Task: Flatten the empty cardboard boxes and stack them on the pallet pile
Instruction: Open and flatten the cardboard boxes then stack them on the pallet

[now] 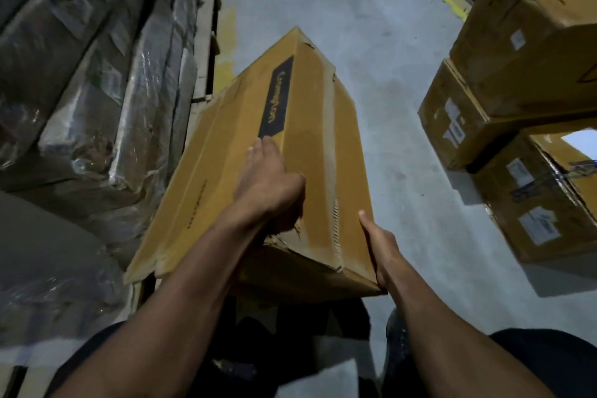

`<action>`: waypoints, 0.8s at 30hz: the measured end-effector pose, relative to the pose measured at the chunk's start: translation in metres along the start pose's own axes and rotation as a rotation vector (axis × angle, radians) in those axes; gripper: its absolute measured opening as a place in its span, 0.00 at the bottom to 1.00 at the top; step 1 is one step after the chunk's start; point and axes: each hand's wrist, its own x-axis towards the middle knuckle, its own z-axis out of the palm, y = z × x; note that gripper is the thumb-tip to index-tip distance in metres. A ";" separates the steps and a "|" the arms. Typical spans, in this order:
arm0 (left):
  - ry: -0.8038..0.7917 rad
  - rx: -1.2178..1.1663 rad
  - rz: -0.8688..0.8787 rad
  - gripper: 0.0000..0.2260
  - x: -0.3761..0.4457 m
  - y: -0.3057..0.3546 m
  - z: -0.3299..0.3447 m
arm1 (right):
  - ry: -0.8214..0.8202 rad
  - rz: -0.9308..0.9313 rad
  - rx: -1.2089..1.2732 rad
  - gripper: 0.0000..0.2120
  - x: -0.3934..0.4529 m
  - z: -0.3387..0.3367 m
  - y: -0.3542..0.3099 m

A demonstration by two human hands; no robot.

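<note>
A long brown cardboard box (pixel 310 139) with a black label strip lies in front of me, tilted, its near end torn and partly collapsed. My left hand (pixel 268 181) lies flat on the box's top ridge with the fingers stretched forward, pressing on it. My right hand (pixel 381 245) holds the box's near right edge, thumb up along the side and the fingers hidden under the corner. A flat cardboard panel (pixel 181 184) spreads out from the box's left side.
Plastic-wrapped pallet loads (pixel 90 74) rise along the left. Three stacked brown boxes (pixel 517 81) with white labels stand at the right. Grey concrete floor (pixel 371 26) with yellow lines runs ahead between them.
</note>
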 end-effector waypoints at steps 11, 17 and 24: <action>-0.009 0.151 0.120 0.36 -0.007 0.010 0.080 | 0.047 0.140 0.007 0.29 0.003 -0.022 0.000; -0.174 0.222 0.063 0.30 0.007 -0.039 0.114 | 0.008 0.008 -0.021 0.33 -0.005 -0.031 -0.036; -0.081 0.474 -0.070 0.34 0.000 -0.135 0.114 | 0.126 -0.059 -0.354 0.27 0.019 -0.044 -0.005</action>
